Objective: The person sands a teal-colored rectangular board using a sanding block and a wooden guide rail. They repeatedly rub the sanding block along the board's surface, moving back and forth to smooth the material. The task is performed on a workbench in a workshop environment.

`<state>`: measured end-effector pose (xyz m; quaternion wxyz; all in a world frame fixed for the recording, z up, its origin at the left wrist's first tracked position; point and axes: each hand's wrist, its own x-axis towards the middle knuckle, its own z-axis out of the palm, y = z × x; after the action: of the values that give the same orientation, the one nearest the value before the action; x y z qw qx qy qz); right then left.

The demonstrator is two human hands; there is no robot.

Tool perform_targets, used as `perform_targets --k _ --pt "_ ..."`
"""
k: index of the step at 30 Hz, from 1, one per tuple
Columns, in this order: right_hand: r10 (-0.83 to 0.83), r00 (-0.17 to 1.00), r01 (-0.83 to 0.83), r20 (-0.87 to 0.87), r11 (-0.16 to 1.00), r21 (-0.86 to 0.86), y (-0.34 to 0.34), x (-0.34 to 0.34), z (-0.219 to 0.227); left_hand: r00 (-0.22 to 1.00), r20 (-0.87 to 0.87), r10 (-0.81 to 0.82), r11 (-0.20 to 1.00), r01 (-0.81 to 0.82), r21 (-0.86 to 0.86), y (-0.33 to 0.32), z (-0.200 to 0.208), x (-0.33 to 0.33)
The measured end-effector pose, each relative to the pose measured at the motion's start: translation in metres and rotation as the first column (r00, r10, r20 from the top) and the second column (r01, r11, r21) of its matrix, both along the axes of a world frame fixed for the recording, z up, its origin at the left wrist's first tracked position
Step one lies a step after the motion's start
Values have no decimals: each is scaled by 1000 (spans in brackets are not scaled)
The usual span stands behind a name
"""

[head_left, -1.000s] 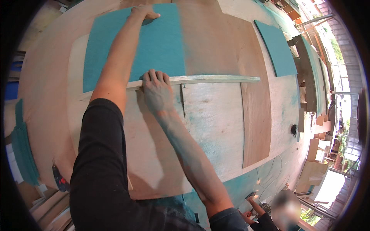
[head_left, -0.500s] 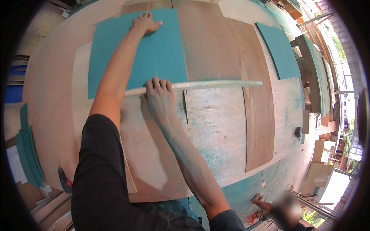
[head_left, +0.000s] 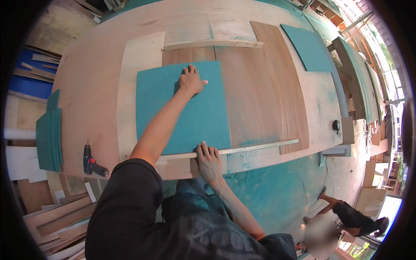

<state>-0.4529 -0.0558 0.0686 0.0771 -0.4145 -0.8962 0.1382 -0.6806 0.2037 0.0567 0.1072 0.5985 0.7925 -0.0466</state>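
My left hand lies with spread fingers on top of a square teal-painted board. At the board's near edge, my right hand has its fingers hooked over a long, thin wooden strip; its thumb is hidden. The strip runs sideways along the board's near edge and reaches past it to the right. Beneath the teal board are brown wooden panels, with a paler panel showing on its left.
Another wooden strip lies beyond the board. A cordless drill and stacked teal boards are at left. On the right are a second teal board and a small black tool. Another person works at lower right.
The teal board and near strip have moved toward me across the panels, with both hands still on them. My view has shifted, bringing the far strip and more of the floor into sight.
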Motion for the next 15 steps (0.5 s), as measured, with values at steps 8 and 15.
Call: perform_targets --k 8,15 --pt "-26 999 24 -36 998 -59 -89 48 -1 1000 16 11 999 -11 -43 -90 -3 47" --pt "-15 999 13 -28 998 -61 -121 70 0 999 40 -11 999 12 -43 -130 0 66"
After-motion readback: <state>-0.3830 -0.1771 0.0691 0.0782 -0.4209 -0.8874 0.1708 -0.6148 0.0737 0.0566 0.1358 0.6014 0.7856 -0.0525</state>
